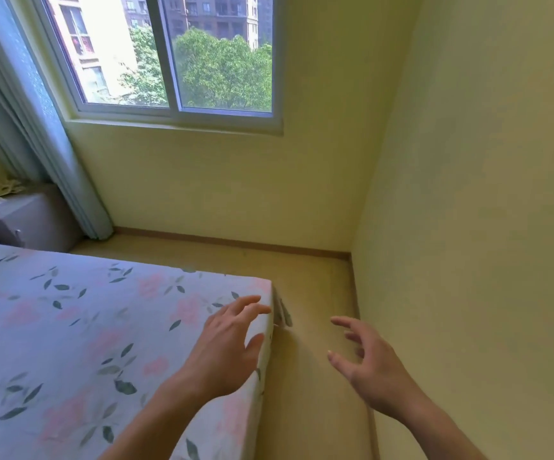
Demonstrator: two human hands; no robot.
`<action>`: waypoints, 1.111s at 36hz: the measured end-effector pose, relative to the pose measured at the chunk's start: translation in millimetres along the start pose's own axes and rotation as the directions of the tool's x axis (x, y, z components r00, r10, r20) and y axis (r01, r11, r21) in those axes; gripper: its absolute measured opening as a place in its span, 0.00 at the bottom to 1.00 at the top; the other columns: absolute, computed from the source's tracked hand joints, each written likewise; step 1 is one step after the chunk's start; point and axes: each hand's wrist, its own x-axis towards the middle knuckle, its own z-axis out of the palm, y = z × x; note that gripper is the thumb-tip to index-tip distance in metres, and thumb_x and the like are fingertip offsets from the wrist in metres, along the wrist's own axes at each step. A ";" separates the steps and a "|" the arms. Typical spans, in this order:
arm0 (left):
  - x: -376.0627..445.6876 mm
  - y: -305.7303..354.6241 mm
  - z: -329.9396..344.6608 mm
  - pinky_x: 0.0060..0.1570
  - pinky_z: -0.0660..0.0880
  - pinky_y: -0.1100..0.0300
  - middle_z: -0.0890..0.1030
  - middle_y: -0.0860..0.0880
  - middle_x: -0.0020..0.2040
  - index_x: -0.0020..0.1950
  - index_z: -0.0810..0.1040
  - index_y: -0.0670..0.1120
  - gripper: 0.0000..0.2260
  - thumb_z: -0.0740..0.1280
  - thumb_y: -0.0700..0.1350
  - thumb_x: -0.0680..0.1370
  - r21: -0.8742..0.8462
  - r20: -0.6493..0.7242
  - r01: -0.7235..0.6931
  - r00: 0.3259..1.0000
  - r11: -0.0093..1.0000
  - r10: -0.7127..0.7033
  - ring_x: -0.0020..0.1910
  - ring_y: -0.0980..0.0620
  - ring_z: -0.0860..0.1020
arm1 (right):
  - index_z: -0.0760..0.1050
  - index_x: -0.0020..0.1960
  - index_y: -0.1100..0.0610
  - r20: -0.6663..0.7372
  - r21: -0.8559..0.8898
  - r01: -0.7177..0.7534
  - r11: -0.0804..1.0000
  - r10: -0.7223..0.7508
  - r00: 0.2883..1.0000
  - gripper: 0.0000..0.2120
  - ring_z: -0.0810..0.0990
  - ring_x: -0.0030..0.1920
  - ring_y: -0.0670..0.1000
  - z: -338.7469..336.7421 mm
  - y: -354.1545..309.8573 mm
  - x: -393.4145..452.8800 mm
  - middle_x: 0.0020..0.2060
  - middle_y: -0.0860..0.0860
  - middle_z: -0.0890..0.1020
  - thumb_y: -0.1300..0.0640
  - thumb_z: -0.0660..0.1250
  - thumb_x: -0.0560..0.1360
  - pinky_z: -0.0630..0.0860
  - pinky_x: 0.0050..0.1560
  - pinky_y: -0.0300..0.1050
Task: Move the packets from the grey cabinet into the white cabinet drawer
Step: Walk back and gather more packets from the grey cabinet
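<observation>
While left hand [227, 346] hovers over floral bedsheet [70, 327], right hand [368, 363] spreads empty.

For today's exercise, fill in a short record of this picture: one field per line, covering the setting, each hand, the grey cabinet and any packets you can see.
setting: bedroom, bed with floral sheet, window
left hand: open, fingers spread over the bed corner, no grip on anything
right hand: open, above the floor, holding nothing
grey cabinet: far left beside the curtain, not being touched
packets: none clearly visible
white cabinet: not in view
</observation>
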 end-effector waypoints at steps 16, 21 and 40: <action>258.3 17.8 -2.5 0.75 0.59 0.57 0.63 0.63 0.76 0.72 0.68 0.62 0.18 0.63 0.50 0.82 -0.014 -0.125 0.237 0.963 0.971 -0.237 0.75 0.58 0.63 | 0.66 0.73 0.41 0.160 -0.052 0.139 0.989 -0.129 0.979 0.27 0.69 0.69 0.42 -121.6 25.9 305.7 0.66 0.36 0.70 0.47 0.71 0.77 0.71 0.70 0.47; 303.3 -9.2 -9.0 0.75 0.61 0.55 0.64 0.63 0.76 0.71 0.69 0.63 0.18 0.64 0.51 0.82 -0.037 -0.187 0.362 0.913 0.931 -0.363 0.74 0.57 0.63 | 0.66 0.72 0.39 0.261 -0.051 0.224 0.973 -0.204 0.944 0.27 0.69 0.67 0.40 -128.3 8.4 394.1 0.66 0.34 0.70 0.47 0.71 0.76 0.71 0.71 0.48; 644.1 -110.6 -40.1 0.71 0.62 0.57 0.66 0.61 0.74 0.70 0.72 0.59 0.18 0.65 0.48 0.81 -0.131 -0.282 0.428 0.849 0.894 -0.447 0.72 0.57 0.67 | 0.66 0.73 0.40 0.364 -0.074 0.312 0.947 -0.266 0.893 0.27 0.70 0.68 0.40 -163.5 -21.9 757.1 0.68 0.34 0.70 0.48 0.71 0.77 0.70 0.72 0.47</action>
